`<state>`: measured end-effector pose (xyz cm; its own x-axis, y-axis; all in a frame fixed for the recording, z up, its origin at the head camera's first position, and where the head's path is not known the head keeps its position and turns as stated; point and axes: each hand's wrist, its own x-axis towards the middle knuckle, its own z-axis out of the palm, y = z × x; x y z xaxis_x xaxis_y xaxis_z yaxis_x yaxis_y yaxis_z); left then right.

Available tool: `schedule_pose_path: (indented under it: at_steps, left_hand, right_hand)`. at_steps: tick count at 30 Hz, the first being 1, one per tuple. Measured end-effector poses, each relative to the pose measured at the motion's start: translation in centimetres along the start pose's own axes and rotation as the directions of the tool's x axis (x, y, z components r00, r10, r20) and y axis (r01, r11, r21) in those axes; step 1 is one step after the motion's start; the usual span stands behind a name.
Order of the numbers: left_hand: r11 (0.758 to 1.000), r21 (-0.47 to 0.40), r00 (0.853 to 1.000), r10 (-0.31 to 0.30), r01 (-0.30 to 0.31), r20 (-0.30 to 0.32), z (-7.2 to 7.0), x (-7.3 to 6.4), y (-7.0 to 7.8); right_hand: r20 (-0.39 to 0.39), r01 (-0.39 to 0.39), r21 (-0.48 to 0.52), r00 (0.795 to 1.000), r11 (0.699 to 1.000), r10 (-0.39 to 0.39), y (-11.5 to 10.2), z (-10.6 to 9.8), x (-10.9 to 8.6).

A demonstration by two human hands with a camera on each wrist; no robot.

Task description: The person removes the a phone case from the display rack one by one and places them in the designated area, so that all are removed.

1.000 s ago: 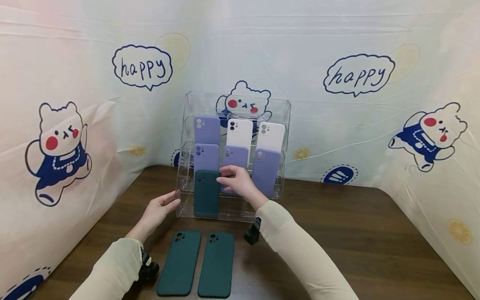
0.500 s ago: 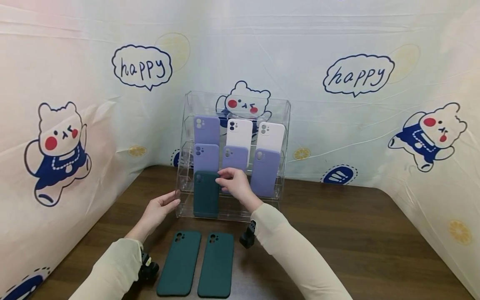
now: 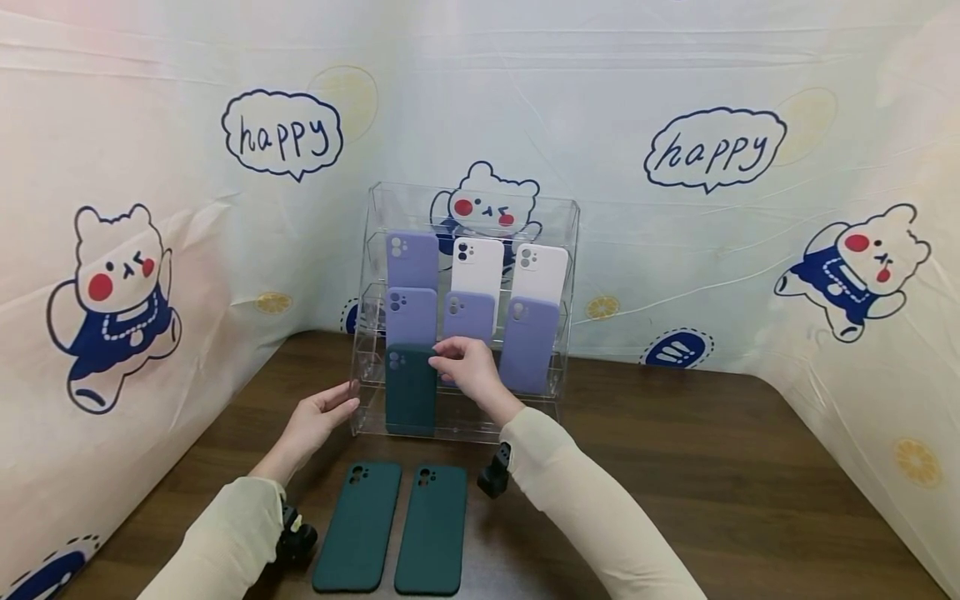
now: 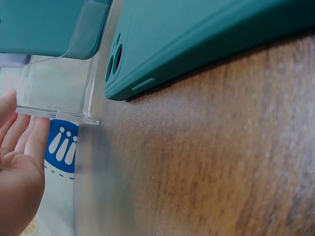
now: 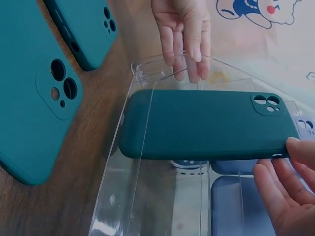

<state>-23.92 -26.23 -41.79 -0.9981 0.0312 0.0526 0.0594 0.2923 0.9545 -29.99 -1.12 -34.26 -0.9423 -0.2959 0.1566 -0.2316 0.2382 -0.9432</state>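
A clear acrylic display rack (image 3: 465, 429) with stepped tiers stands on the table. My right hand (image 3: 474, 368) pinches the upper right edge of a dark green phone case (image 3: 410, 392), which stands in the front tier at the left. In the right wrist view, the lower end of this green case (image 5: 197, 125) is behind the clear front lip, and the thumb (image 5: 301, 150) lies on its edge near the camera-hole end. My left hand (image 3: 315, 421) holds the rack's left side panel between thumb and fingers, also seen in the left wrist view as the hand (image 4: 22, 162) at the clear edge.
Two more green phone cases (image 3: 356, 529) (image 3: 431, 533) lie flat on the brown table (image 3: 675, 475) before the rack. Higher tiers hold purple cases (image 3: 529, 346) and white cases (image 3: 478, 271). A printed curtain (image 3: 600, 83) surrounds the table.
My right hand has shifted slightly left and down with the green case, whose top edge sits a little lower in the front tier. The left hand stays at the rack's side.
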Motion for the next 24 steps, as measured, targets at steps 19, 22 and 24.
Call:
schedule_pose_path:
  at_steps: [19, 22, 24]
  left_hand:
    - [1.000, -0.010, 1.000, 0.009, -0.009, -0.002, 0.1, 0.0, 0.0]
    - [1.000, -0.018, 1.000, 0.016, -0.016, -0.002, 0.1, 0.0, -0.1]
    - [1.000, -0.018, 1.000, 0.020, -0.020, -0.002, 0.1, 0.0, -0.1]
  right_hand:
    - [-0.021, 0.173, 0.042, 0.985, 0.984, -0.172, -3.4, -4.7, -2.4]
    - [-0.015, 0.166, 0.033, 0.986, 0.986, -0.166, -3.3, -5.5, -3.3]
    - [-0.007, 0.152, 0.028, 0.988, 0.988, -0.152, -3.1, -5.9, -4.0]
